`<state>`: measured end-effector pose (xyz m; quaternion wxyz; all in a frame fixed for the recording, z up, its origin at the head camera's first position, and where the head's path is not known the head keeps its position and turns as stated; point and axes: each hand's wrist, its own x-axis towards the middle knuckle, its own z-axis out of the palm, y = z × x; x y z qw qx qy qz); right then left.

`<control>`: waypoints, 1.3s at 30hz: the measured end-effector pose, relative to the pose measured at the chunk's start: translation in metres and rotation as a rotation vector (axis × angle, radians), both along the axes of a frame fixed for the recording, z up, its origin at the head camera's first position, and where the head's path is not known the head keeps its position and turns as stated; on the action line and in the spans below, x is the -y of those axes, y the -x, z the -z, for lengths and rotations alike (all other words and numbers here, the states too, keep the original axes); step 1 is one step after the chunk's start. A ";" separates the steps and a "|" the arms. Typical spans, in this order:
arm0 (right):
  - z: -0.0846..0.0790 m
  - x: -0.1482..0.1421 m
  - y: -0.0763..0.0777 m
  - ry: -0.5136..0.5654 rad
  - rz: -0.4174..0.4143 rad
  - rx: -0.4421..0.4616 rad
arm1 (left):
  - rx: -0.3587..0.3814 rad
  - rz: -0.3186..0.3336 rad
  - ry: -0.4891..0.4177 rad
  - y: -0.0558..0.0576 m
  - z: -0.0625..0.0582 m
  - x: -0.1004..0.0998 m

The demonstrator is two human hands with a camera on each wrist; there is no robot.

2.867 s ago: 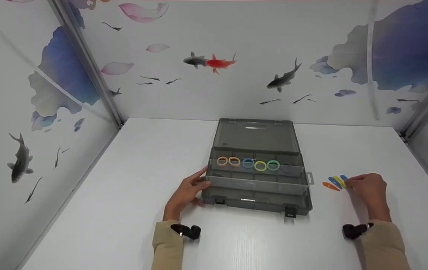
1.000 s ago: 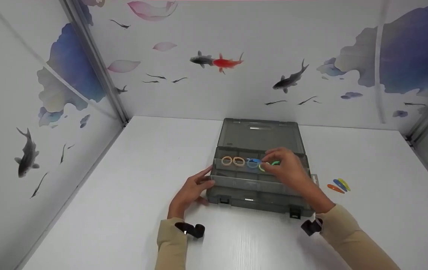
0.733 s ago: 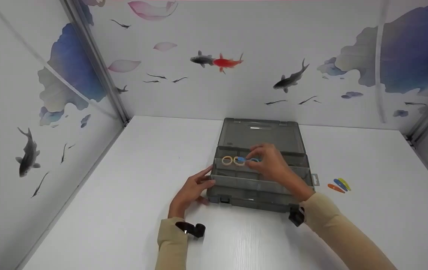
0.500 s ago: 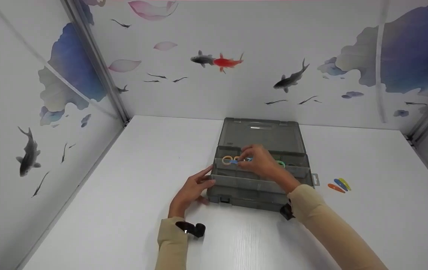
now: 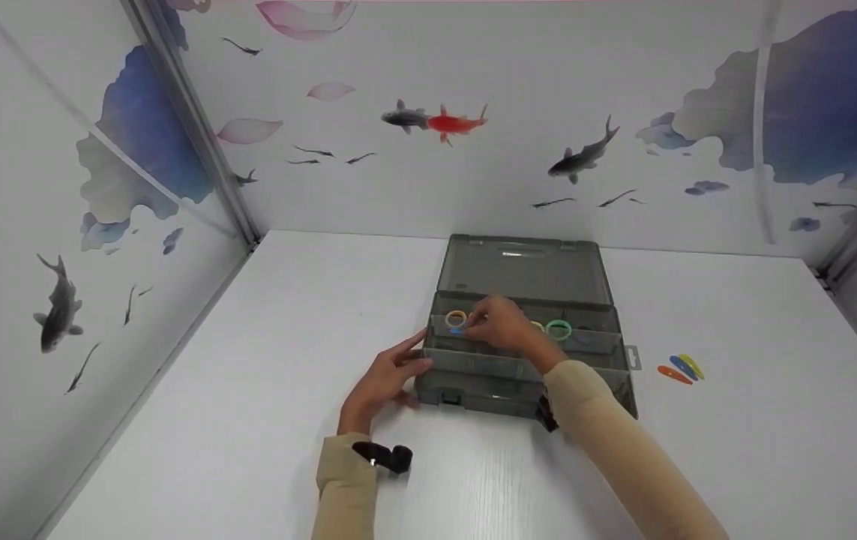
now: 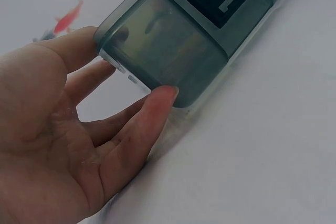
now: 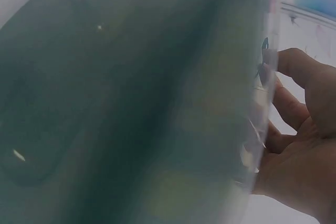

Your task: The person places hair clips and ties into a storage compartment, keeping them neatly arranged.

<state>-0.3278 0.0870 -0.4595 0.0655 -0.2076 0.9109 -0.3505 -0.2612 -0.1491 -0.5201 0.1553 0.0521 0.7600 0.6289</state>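
Note:
A grey translucent storage box [image 5: 525, 390] with compartments lies on the table, its lid [image 5: 522, 266] raised at the back. My left hand [image 5: 383, 382] holds the box's left end; in the left wrist view its thumb is at the upper rim and a finger at the bottom edge. My right hand [image 5: 503, 324] reaches over the box and pinches a small blue hair clip [image 5: 457, 331] low at a left compartment in the back row. An orange hair tie [image 5: 456, 311] is just behind the clip. A green hair tie [image 5: 559, 321] shows further right; the ties between are mostly covered by the hand.
An orange clip [image 5: 674, 374], a blue clip [image 5: 683, 367] and a yellow clip [image 5: 693, 366] lie on the white table [image 5: 743, 420] to the right of the box. Behind the box stands a white wall [image 5: 503, 195] printed with fish.
My right hand has taken a blue clip from the group on the right and carried it left over the box, then lowered it. My left hand stays on the box.

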 end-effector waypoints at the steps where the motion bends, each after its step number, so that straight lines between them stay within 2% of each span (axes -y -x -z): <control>1: 0.002 0.001 0.001 -0.003 -0.002 -0.005 | -0.002 0.001 0.000 0.000 0.000 0.000; 4: 0.004 0.002 0.000 -0.020 -0.015 -0.013 | -0.007 -0.004 0.004 0.000 0.001 0.001; 8: 0.005 0.005 -0.004 -0.094 -0.047 -0.045 | 0.002 -0.006 -0.005 0.000 0.001 0.001; 12: 0.005 0.008 -0.008 -0.169 -0.007 -0.070 | 0.003 -0.003 -0.013 -0.001 0.000 0.000; 19: 0.007 0.012 -0.009 -0.277 0.076 -0.058 | -0.007 -0.007 -0.002 -0.002 -0.001 -0.001; 29: 0.007 0.004 -0.009 -0.229 0.016 -0.072 | -0.015 -0.005 0.010 0.000 0.000 -0.001; 39: 0.007 0.000 -0.007 -0.268 -0.046 -0.069 | 0.001 -0.006 -0.008 0.000 0.000 -0.001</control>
